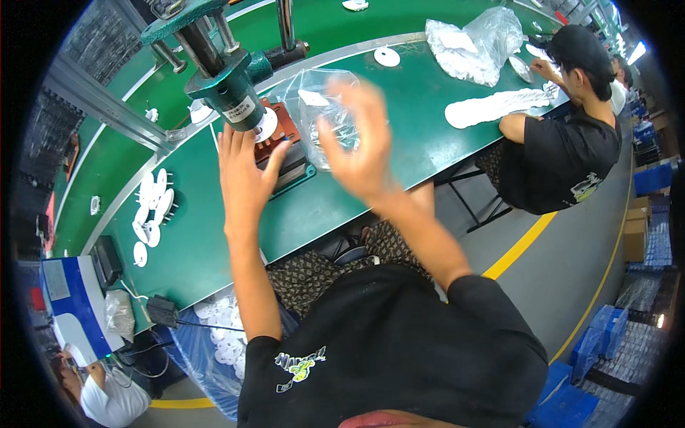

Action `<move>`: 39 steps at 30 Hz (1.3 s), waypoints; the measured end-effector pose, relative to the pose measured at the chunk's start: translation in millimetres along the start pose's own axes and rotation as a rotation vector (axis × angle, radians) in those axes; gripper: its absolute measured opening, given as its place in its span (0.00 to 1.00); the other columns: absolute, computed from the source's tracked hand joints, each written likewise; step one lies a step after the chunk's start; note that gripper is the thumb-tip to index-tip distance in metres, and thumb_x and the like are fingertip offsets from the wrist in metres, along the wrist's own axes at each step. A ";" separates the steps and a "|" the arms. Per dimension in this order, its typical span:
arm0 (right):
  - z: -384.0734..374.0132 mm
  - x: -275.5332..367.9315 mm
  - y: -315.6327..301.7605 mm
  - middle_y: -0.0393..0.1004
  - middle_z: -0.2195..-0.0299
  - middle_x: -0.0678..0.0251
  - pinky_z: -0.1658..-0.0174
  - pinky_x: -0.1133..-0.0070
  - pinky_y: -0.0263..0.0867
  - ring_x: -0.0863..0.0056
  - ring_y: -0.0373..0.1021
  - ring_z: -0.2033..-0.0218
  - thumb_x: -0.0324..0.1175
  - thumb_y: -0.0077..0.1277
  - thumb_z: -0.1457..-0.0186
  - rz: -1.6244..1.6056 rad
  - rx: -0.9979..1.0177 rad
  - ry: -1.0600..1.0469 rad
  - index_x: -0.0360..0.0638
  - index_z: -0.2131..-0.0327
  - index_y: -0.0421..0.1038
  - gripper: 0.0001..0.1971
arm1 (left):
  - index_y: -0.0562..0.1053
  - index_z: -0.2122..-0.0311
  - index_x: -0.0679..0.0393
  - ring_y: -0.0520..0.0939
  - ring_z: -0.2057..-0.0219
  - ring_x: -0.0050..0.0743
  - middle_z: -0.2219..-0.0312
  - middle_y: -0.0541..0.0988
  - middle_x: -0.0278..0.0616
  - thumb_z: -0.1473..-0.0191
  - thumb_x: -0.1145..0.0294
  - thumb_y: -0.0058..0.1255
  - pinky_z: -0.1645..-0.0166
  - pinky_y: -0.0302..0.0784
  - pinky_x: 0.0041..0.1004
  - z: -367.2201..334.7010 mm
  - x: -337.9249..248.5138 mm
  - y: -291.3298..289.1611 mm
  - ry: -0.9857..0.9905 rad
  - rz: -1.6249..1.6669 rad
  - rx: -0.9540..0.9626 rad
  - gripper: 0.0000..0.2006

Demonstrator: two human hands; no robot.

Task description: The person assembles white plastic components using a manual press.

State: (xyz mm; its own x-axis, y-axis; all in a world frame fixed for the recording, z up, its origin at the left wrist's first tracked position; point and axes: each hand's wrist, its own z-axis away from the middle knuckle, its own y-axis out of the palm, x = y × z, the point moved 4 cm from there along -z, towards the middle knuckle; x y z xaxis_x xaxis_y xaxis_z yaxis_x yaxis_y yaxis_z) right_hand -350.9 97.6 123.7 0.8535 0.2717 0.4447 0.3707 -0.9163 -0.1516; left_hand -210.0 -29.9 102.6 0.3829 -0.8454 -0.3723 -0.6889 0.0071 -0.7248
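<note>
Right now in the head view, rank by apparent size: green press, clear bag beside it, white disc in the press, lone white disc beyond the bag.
Largest: green press
Next: clear bag
Smallest, order unsure: white disc in the press, partly covered, and lone white disc

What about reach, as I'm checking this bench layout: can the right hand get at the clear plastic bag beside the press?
Probably yes: the right hand, blurred, looks close to the clear bag, with nothing visible between them; the press stands to the bag's left.

Glossy painted metal, that was the press (232, 105)! Right of it, thin plastic shone on the crinkled bag (314, 80); left of it, discs (147, 191) looked smooth plastic.
</note>
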 end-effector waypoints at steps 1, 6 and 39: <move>-47.8 12.1 -0.6 0.73 0.52 0.55 0.51 0.69 0.66 0.61 0.69 0.56 0.26 0.61 0.50 0.023 -0.103 -0.074 0.35 0.48 0.69 0.24 | 0.73 0.47 0.61 0.64 0.37 0.57 0.46 0.73 0.52 0.47 0.53 0.60 0.32 0.54 0.51 4.8 -4.5 -2.1 0.013 -0.015 0.005 0.28; -205.1 79.7 20.2 0.74 0.65 0.42 0.58 0.61 0.66 0.45 0.71 0.59 0.39 0.48 0.39 -0.252 -0.074 -0.151 0.30 0.61 0.69 0.16 | 0.71 0.46 0.63 0.67 0.40 0.58 0.46 0.73 0.52 0.47 0.52 0.60 0.35 0.60 0.46 7.5 4.5 -3.2 0.026 -0.232 -0.010 0.30; -98.1 56.3 2.9 0.72 0.61 0.61 0.50 0.76 0.64 0.72 0.69 0.59 0.25 0.52 0.43 -0.685 -0.312 0.068 0.33 0.63 0.67 0.07 | 0.73 0.58 0.64 0.73 0.45 0.52 0.53 0.75 0.53 0.56 0.70 0.60 0.34 0.62 0.47 5.1 16.8 6.8 0.091 -0.151 -0.102 0.18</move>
State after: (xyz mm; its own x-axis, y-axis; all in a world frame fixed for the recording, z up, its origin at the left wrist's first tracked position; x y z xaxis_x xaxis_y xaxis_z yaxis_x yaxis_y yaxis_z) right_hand -337.7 81.4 234.9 0.4414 0.8010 0.4045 0.6809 -0.5925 0.4304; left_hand -205.1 -41.3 88.5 0.4328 -0.8776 -0.2064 -0.6880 -0.1737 -0.7046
